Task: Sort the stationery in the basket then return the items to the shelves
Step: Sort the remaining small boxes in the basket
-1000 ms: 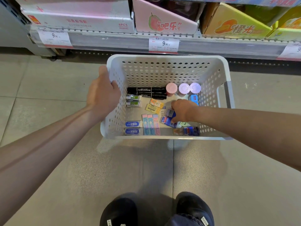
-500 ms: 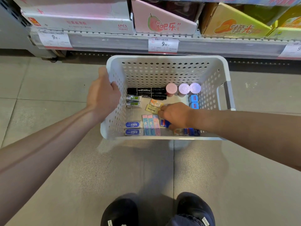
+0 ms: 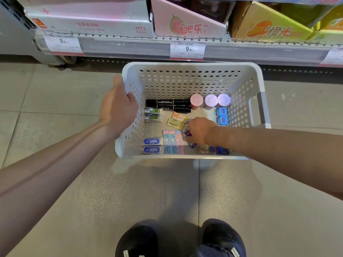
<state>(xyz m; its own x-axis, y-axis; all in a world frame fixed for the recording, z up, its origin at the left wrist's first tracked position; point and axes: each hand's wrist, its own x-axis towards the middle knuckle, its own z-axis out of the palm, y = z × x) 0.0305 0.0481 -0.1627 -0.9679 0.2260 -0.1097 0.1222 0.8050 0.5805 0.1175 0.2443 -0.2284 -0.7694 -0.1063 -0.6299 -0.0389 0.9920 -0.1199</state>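
view: single head cam, wide-angle, worn on your head
facing: forward and steeply down; your shoes at bottom edge, shelf edge along the top
range: close; white basket mid-frame, both your forearms enter from the lower corners
distortion: straight lines bow near edges
overlap: none, only one view

Your forearms are bare, with no sleeves, watch or rings showing on your left hand or right hand. You wear black shoes with small white tags near the openings.
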